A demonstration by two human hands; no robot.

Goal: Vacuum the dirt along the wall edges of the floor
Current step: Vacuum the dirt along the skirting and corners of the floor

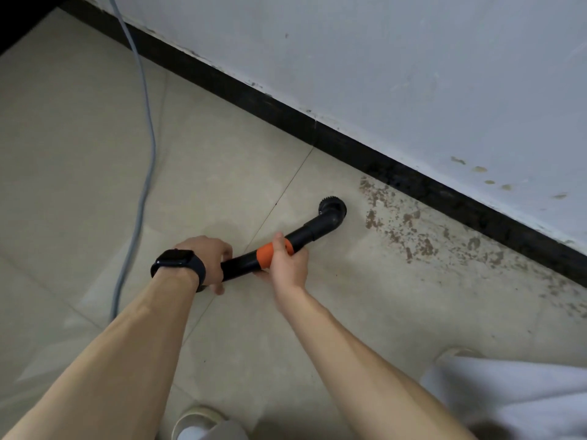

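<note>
The black vacuum tube (306, 232) is held low over the tiled floor (79, 154), its round brush nozzle (332, 208) placed just beside the brown dirt (409, 230) scattered along the black baseboard (286, 117). The orange collar (266, 255) is clasped by the right hand (287, 265), and the tube's rear is grasped by the left hand (208, 257). A grey cable (146, 160) is seen at left

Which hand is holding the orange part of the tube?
The right hand, nearest the brush; the left hand, wearing a watch, grips the black tube farther back.

No readable text, label or number shows anywhere.
</note>
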